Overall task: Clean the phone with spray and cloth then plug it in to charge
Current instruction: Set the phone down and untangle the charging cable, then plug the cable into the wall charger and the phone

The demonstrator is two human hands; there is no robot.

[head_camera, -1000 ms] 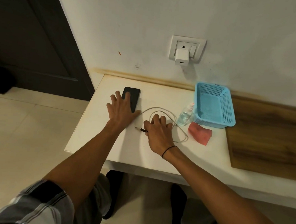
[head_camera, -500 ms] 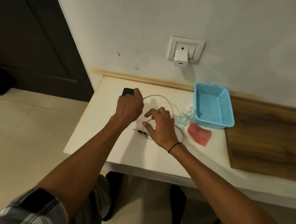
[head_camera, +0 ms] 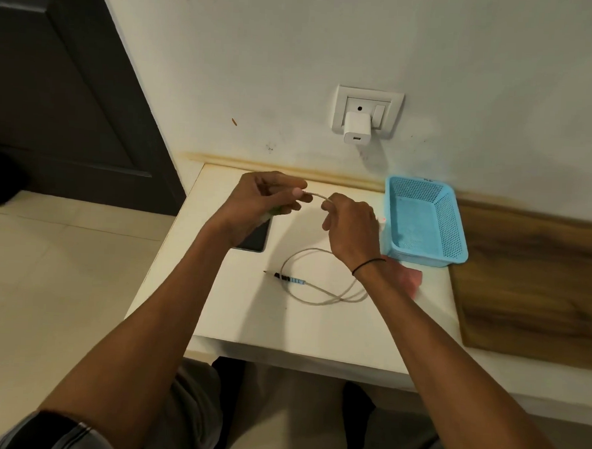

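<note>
My left hand (head_camera: 261, 202) and my right hand (head_camera: 351, 227) are raised over the back of the white table (head_camera: 248, 318), each pinching the white charging cable (head_camera: 313, 294) between them. The rest of the cable loops on the table, its dark plug end lying free near the middle. The black phone (head_camera: 256, 237) lies flat under my left wrist, partly hidden. The white charger (head_camera: 357, 128) sits in the wall socket with nothing in its port. My right forearm covers most of the pink cloth (head_camera: 411, 278). The spray bottle is hidden behind my right hand.
A light blue mesh basket (head_camera: 425, 224) stands at the back right of the table. A wooden board (head_camera: 538, 288) adjoins the table on the right. A dark door (head_camera: 54, 91) is at the left, tiled floor below.
My left hand left the phone and rose. Both hands took hold of one end of the cable and lifted it toward the wall. The camera moved closer.
</note>
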